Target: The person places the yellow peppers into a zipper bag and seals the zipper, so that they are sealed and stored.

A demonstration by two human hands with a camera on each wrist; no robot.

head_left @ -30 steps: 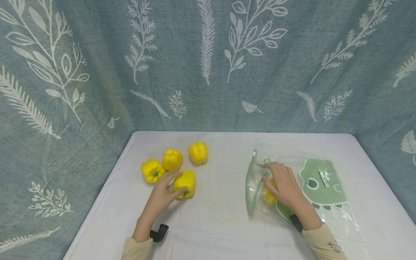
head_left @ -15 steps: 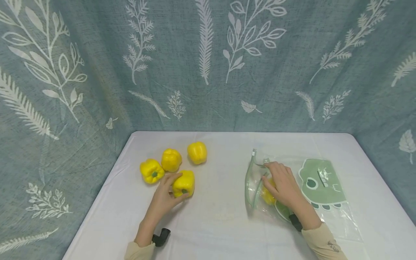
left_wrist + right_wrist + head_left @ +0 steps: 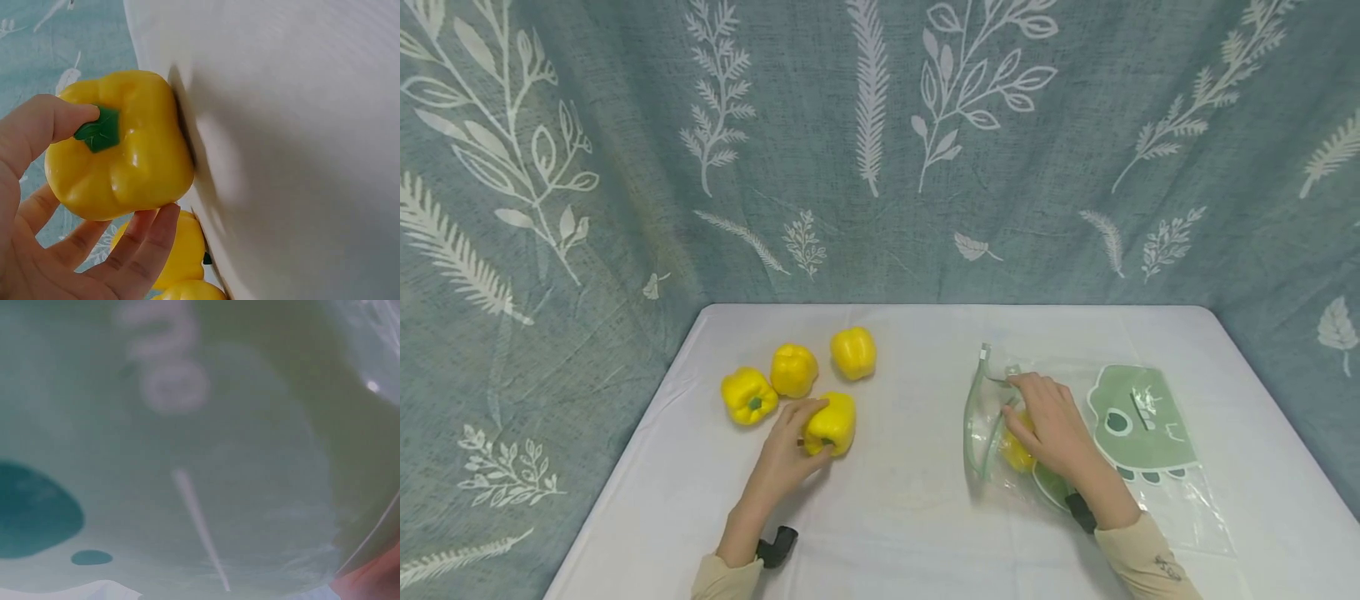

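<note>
My left hand point(image 3: 786, 454) grips a yellow bell pepper point(image 3: 831, 423) on the left side of the table. In the left wrist view its thumb presses by the green stem point(image 3: 100, 130), and the fingers curl under the pepper's side. My right hand point(image 3: 1056, 429) holds the mouth of a clear zip bag point(image 3: 976, 421), thumb and index finger at the green zip edge. Another yellow pepper point(image 3: 1017, 448) shows inside the bag, partly behind this hand. The right wrist view is filled by the bag's blurred green print point(image 3: 250, 456).
Three more yellow peppers lie behind the left hand: one at left point(image 3: 749, 396), one beside it point(image 3: 793, 370), one farther right point(image 3: 853, 352). The bag's green printed part point(image 3: 1142, 421) lies flat to the right. A patterned curtain point(image 3: 880, 167) hangs behind the white table point(image 3: 910, 500).
My left hand has closed its fingers around the nearest pepper and shifted it slightly right, turning it a little. The right hand and the bag have stayed in place.
</note>
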